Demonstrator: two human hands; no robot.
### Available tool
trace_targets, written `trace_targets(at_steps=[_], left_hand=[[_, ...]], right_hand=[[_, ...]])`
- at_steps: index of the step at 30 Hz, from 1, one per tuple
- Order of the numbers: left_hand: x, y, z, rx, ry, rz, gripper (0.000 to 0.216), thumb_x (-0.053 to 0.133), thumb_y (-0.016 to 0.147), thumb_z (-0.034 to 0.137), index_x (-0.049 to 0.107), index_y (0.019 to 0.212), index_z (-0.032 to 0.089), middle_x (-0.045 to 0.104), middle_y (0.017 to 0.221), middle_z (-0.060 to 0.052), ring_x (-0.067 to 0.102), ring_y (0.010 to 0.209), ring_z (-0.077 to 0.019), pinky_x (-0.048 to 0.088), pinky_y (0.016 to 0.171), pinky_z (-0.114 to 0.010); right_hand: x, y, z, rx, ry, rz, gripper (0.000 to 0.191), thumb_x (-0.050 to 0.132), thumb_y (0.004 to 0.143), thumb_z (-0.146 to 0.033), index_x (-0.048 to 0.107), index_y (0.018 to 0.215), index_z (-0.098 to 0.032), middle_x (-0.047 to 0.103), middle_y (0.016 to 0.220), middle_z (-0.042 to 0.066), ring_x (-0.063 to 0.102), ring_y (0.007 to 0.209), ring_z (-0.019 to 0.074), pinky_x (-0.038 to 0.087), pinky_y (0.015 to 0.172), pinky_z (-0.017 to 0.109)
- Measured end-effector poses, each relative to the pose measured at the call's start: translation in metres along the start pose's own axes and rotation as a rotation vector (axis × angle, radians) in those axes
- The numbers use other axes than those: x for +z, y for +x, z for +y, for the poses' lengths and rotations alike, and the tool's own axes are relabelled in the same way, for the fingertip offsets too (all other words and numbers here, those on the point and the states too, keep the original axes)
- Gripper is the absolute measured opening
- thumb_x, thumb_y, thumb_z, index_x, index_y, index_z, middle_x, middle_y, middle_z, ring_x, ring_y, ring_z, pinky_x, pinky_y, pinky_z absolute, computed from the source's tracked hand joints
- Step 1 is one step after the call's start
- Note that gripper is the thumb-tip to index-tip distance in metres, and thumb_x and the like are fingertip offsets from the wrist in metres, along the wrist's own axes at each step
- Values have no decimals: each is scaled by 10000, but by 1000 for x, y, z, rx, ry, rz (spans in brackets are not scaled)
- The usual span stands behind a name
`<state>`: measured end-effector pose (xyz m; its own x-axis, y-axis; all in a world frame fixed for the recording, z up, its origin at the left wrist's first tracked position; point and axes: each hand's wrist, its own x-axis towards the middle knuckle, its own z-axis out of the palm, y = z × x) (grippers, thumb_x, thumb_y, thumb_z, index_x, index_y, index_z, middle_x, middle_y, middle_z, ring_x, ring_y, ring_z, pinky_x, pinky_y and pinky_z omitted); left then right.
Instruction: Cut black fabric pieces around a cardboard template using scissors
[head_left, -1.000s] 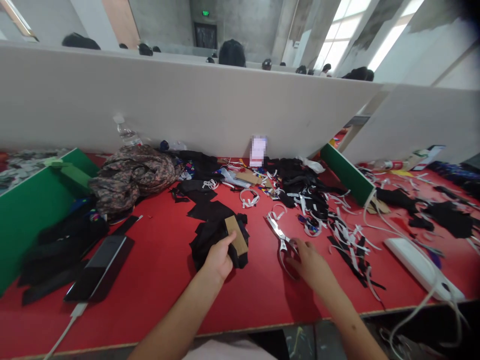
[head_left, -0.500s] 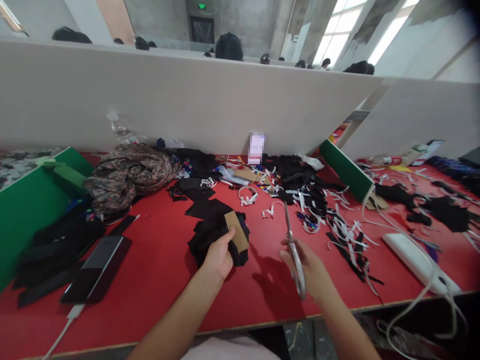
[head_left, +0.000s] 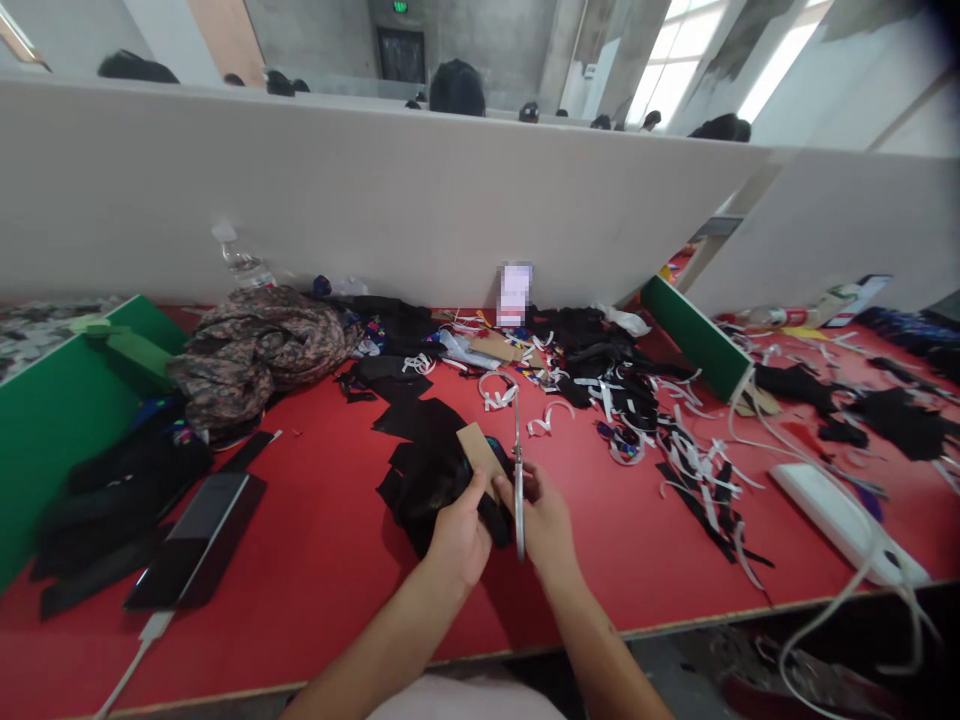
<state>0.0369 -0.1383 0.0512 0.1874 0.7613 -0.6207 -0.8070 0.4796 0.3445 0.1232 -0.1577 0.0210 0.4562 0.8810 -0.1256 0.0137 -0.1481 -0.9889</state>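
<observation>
My left hand (head_left: 461,530) is closed around a bundle of black fabric (head_left: 427,480) with a flat tan cardboard piece (head_left: 481,458) on top, its thumb pressing on the card. Close by on the right, my right hand (head_left: 541,518) grips a pair of metal scissors (head_left: 518,480), whose narrow blades point away from me. The right thumb and fingertips reach the right edge of the bundle. Whether they pinch the cloth as well, I cannot tell. More flat black cloth pieces (head_left: 409,410) lie just beyond the bundle on the red table.
White strip offcuts (head_left: 694,455) and black scraps litter the right side. A dark power bank (head_left: 196,540) with a cable lies left, near a patterned cloth heap (head_left: 259,350). Green dividers (head_left: 697,340) flank the table (head_left: 315,590). A white power strip (head_left: 840,520) sits at the right.
My right hand has moved left with the scissors, from over the bare red surface to the bundle's right edge. My left hand and the bundle have shifted slightly right.
</observation>
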Motion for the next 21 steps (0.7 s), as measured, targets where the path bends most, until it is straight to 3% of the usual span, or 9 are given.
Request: trace_targets(at_steps=[6, 10, 15, 17, 21], left_hand=[[-1, -2, -5, -11, 21, -45, 134, 538, 777, 69, 655, 836, 99, 694, 861, -88, 650, 784, -169, 525, 785, -286], [3, -2, -3, 22, 50, 11, 115, 570, 732, 25, 656, 772, 90, 696, 785, -78, 649, 728, -153, 526, 767, -267], [9, -1, 14, 67, 86, 78, 150, 595, 695, 12, 641, 813, 92, 695, 772, -78, 651, 697, -168, 536, 713, -283], [9, -1, 23, 78, 120, 97, 189, 600, 687, 18, 635, 860, 85, 695, 793, -88, 654, 708, -185, 538, 704, -299], [-3, -5, 32, 8, 226, 96, 228, 586, 686, 24, 627, 908, 58, 695, 781, -103, 656, 688, -199, 535, 685, -308]], right_hand=[[6, 0, -2, -1, -9, 29, 417, 664, 648, -373, 573, 1023, -215, 653, 795, 16, 599, 716, 182, 458, 642, 278], [11, -2, -4, -25, 10, 21, 393, 656, 663, -369, 567, 1011, -210, 646, 832, 25, 598, 772, 188, 460, 688, 282], [-8, -7, -14, 7, 77, -29, 464, 660, 670, -382, 539, 1081, -202, 591, 769, 4, 559, 703, 153, 451, 631, 242], [-23, -12, -19, 71, 80, -50, 519, 672, 660, -407, 523, 1117, -212, 554, 696, -20, 524, 597, 123, 426, 530, 212], [-47, -32, -26, 343, 154, -304, 498, 603, 702, -523, 513, 1090, -224, 553, 669, -19, 485, 463, 88, 388, 395, 187]])
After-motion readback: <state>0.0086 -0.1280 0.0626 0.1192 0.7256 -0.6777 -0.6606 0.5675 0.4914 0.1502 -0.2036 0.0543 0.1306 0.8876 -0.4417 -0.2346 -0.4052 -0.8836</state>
